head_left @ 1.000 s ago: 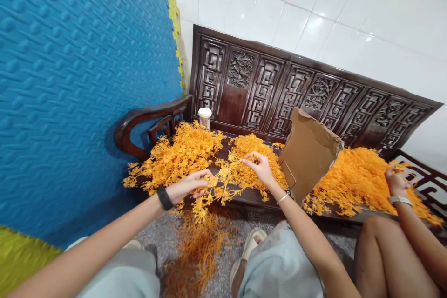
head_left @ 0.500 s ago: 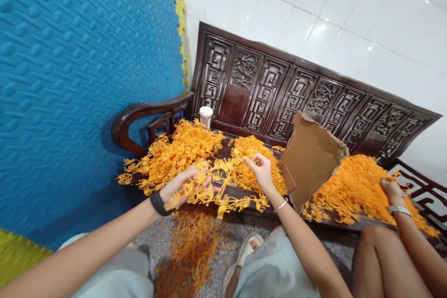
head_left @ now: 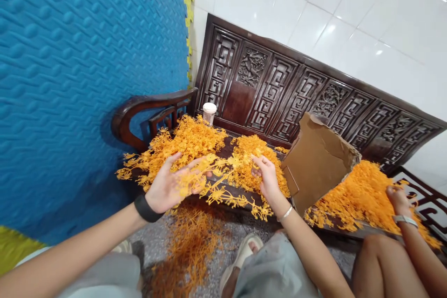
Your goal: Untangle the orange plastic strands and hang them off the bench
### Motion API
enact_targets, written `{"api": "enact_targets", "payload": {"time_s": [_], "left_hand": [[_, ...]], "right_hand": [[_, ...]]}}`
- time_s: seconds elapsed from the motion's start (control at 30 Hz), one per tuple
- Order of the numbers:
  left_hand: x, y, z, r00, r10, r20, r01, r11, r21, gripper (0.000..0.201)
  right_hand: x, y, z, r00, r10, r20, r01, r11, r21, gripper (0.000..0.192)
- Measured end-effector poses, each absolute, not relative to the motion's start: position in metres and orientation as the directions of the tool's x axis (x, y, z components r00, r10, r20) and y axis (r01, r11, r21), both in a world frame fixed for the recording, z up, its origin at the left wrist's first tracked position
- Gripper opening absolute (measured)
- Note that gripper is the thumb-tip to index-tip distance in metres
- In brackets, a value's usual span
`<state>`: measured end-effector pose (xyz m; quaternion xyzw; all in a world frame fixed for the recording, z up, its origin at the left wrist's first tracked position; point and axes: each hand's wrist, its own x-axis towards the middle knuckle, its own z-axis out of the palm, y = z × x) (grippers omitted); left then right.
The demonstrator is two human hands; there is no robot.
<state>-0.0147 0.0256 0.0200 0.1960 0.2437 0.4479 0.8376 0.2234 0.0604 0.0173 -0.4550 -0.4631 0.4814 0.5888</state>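
Compared with a moment ago, the left hand has turned palm up and spread its fingers, so the orange plastic sprig now lies loose across it rather than pinched. The sprig, a thin branching strip with small knobbly twigs, stretches rightward over the near edge of the surface. The right hand has let go too: it is open with fingers slack, resting against the middle orange heap. Far right, another person's hand rests on another pile.

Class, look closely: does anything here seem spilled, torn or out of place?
Yes. Orange sprigs have spilled off the carved bench onto the floor below the left hand, and the cardboard sheet propped on the seat has a ragged, torn top edge.
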Motion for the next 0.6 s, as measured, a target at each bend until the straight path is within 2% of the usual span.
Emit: {"api": "enact_targets", "payload": {"time_s": [0.1, 0.2, 0.33, 0.5, 0.6], "left_hand": [[-0.019, 0.022, 0.026, 0.436, 0.883, -0.172, -0.698, 0.453, 0.555, 0.054], [-0.022, 0.018, 0.032, 0.377, 0.921, -0.092, -0.676, 0.342, 0.653, 0.052], [-0.015, 0.014, 0.028, 0.288, 0.938, -0.192, -0.466, 0.312, 0.828, 0.041], [-0.008, 0.017, 0.016, 0.305, 0.932, -0.196, -0.425, 0.317, 0.848, 0.03], [-0.013, 0.018, 0.017, 0.269, 0.945, -0.185, -0.451, 0.293, 0.843, 0.023]], "right_hand": [[0.225, 0.06, 0.015, 0.104, 0.994, 0.02, -0.172, 0.038, -0.984, 0.042], [0.225, 0.059, 0.016, 0.104, 0.995, -0.001, -0.179, 0.017, -0.984, 0.043], [0.223, 0.055, 0.022, 0.122, 0.992, 0.038, -0.18, 0.06, -0.982, 0.043], [0.227, 0.059, 0.021, 0.199, 0.98, 0.017, -0.213, 0.06, -0.975, 0.043], [0.232, 0.063, 0.016, 0.171, 0.985, -0.012, -0.172, 0.018, -0.985, 0.037]]}}
